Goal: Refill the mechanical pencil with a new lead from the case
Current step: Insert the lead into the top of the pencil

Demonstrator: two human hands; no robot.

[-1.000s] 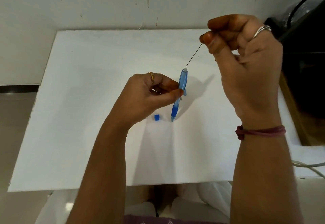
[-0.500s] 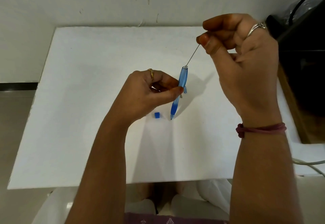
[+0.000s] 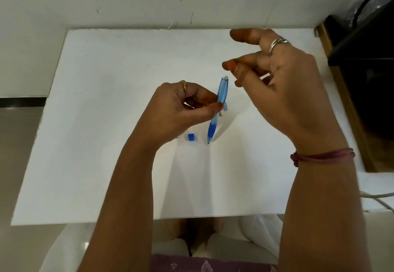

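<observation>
Two hands: left hand (image 3: 181, 109) pinches light, rigid mechanical pencil (image 3: 217, 109) mid-barrel, tip on white board (image 3: 106, 143); right hand (image 3: 283, 92) spread, empty; brittle lead not visible; small cap (image 3: 191, 137) alongside.

The left hand (image 3: 181, 109) is curled, thumb and fingers (image 3: 210, 99) pinched closed on the pencil (image 3: 219, 103) in front of them. The right hand (image 3: 294, 92) is raised beside it, fingers spread and loose, gripping nothing. Both forearms reach forward.
</observation>
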